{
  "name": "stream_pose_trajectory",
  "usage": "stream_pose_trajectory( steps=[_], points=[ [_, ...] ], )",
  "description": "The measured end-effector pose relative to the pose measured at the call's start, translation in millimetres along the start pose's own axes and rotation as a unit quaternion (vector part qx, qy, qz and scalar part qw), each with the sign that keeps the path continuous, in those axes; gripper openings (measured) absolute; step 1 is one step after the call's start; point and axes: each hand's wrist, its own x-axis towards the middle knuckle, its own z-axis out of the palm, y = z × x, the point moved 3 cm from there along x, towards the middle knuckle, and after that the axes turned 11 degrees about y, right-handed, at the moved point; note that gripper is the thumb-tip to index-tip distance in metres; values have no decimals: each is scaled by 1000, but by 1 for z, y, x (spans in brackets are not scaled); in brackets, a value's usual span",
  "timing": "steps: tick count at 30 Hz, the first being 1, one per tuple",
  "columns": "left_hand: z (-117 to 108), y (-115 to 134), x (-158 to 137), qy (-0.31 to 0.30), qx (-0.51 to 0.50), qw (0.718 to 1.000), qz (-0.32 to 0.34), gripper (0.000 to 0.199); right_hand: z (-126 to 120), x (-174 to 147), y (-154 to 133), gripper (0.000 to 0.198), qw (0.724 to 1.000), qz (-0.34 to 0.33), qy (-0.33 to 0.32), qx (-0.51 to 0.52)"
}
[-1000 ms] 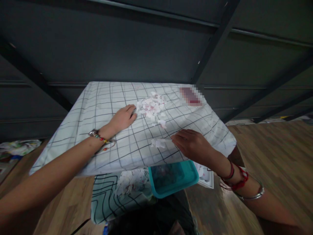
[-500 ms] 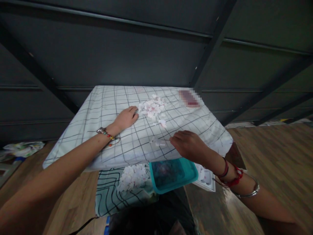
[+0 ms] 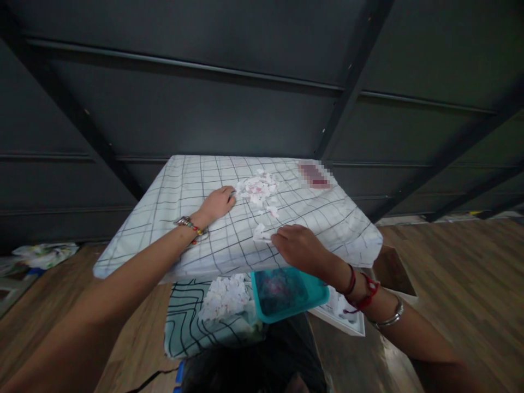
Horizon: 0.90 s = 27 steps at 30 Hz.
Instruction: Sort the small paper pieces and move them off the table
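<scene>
A pile of small white paper-like pieces [image 3: 258, 188], some with pinkish marks, lies on the checked cloth. My left hand [image 3: 218, 204] rests palm down on the cloth, fingers stretched to the pile's left edge. Nearer to me, my right hand [image 3: 297, 244] is closed in a pinch over the front of the table. A thin stick-like tool [image 3: 266, 237] sticks out leftward from its fingertips; its exact kind is too small to tell. Its end meets a separate white piece [image 3: 259, 232]. Another loose piece [image 3: 272, 211] lies between the pile and my right hand.
The white checked cloth [image 3: 196, 180] covers the table, which stands against a dark panelled wall [image 3: 204, 109]. Below its front edge are a teal plastic tub [image 3: 315, 292], a heap of white pieces [image 3: 225, 297] on a green patterned cloth, and a white box [image 3: 339, 316]. A pixelated item [image 3: 314, 174] lies at the back right.
The view has shifted slightly. My right hand has moved a little left, and the white piece at its tool now looks more raised and spread. My left hand stays beside the pile.
</scene>
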Motion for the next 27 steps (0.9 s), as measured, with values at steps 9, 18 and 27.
stream_pose_trajectory(
  steps=[9,18,27],
  points=[
    [2,-2,0,8,-1,1000,-3,35,0,10,24,24,999,47,29,2],
    [1,-1,0,5,-3,1000,-8,36,5,12,36,29,997,72,26,20],
    [3,-3,0,2,-5,1000,-16,36,5,6,13,28,1000,26,3,13]
  ],
)
